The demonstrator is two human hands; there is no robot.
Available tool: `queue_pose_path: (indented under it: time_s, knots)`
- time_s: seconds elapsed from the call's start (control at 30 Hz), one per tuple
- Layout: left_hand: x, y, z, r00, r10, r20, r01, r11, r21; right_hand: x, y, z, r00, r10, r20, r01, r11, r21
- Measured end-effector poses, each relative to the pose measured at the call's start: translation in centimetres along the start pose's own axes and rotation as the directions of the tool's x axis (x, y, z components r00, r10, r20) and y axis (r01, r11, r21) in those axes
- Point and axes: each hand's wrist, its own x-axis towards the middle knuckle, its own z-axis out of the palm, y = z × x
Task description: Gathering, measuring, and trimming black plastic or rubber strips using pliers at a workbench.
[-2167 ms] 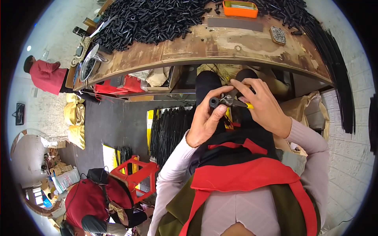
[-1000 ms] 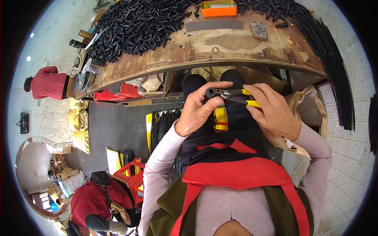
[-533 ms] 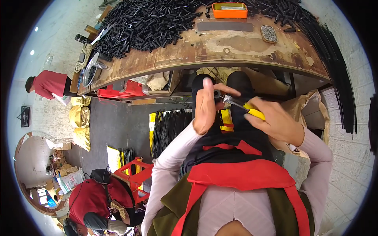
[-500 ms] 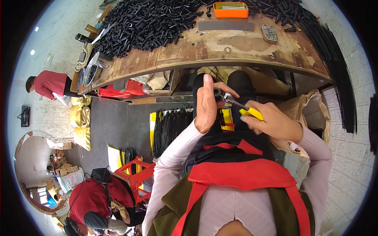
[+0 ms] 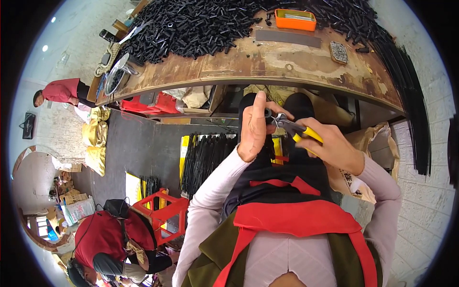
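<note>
Rusty brown metal workbench (image 5: 267,62) across twelve o'clock, heaped with short black tubes (image 5: 191,24); flat orange plastic tray (image 5: 295,19) at one o'clock, contents unclear. Below the bench's near edge, left hand (image 5: 253,129) pinching a small black tube piece (image 5: 267,115). Right hand (image 5: 330,146) closed around yellow-handled pliers (image 5: 296,131), tips at the piece. Open floor at nine o'clock.

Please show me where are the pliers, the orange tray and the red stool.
pliers (image 5: 302,134), head view, on the yellow handle.
orange tray (image 5: 295,21), head view, on its front wall.
red stool (image 5: 161,210), head view, on its top.
</note>
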Motion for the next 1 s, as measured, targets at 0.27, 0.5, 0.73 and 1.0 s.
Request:
queue_pose_path:
  time_s: [0.27,0.5,0.73,1.0]
  knots:
    - [-0.4,0.5,-0.5,0.997,0.017,0.075,-0.02,0.999,0.036,-0.3,0.5,0.4,0.988,0.079,0.134,-0.085,0.996,0.039]
    - [-0.1,-0.8,0.0,0.996,-0.015,-0.083,0.005,0.992,-0.127,0.9,-0.5,-1.5,0.915,0.298,0.273,-0.308,0.951,-0.006]
    - [0.2,-2.3,-0.7,1.0,0.005,-0.013,-0.006,0.989,-0.149,0.8,1.3,0.1,0.98,0.135,0.144,-0.144,0.988,0.052]
    - [0.4,-2.1,-0.4,0.993,0.001,-0.119,-0.027,0.976,-0.216,1.3,-1.9,-1.0,0.918,0.318,0.235,-0.335,0.942,0.032]
